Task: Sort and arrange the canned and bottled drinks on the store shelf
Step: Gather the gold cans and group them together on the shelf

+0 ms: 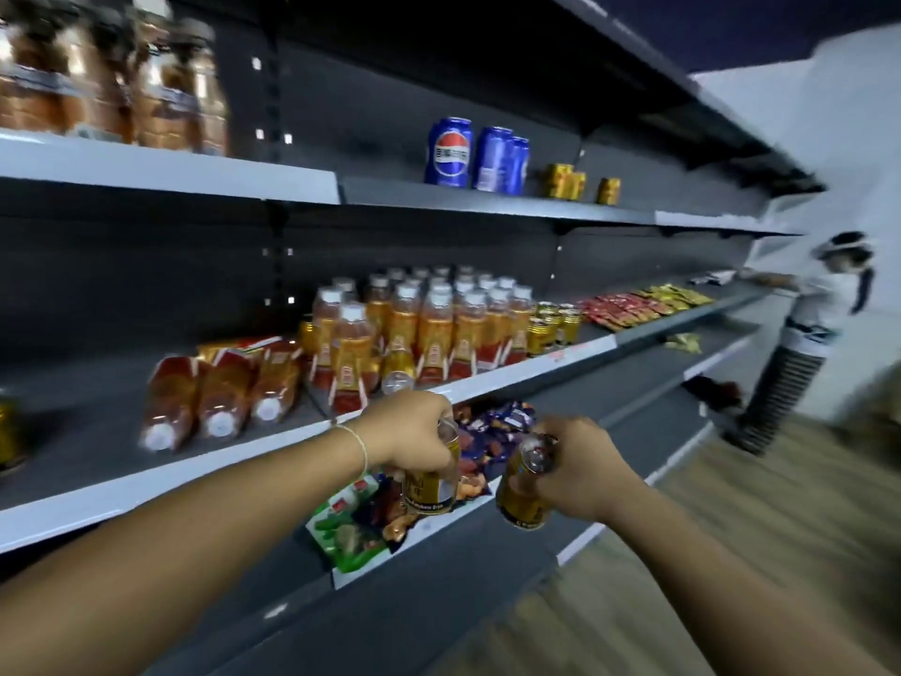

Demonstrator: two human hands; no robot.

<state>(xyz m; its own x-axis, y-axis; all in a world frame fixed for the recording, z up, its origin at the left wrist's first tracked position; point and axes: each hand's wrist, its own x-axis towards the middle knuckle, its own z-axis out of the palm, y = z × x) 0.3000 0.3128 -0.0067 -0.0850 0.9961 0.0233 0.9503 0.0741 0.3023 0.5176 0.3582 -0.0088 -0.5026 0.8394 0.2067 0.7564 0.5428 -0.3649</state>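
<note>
My left hand grips a gold can from the top, upright, in front of the middle shelf's edge. My right hand holds a second gold can, tilted with its top toward me. On the middle shelf stand several orange bottled drinks, with three more bottles lying on their sides to the left and small gold cans to the right. The upper shelf carries blue cola cans and a few gold cans.
Snack packets fill the lower shelf below my hands. Red and yellow sachets lie further right on the middle shelf. Brown bottles stand at upper left. A person works at the shelf's far right end. The floor is wooden.
</note>
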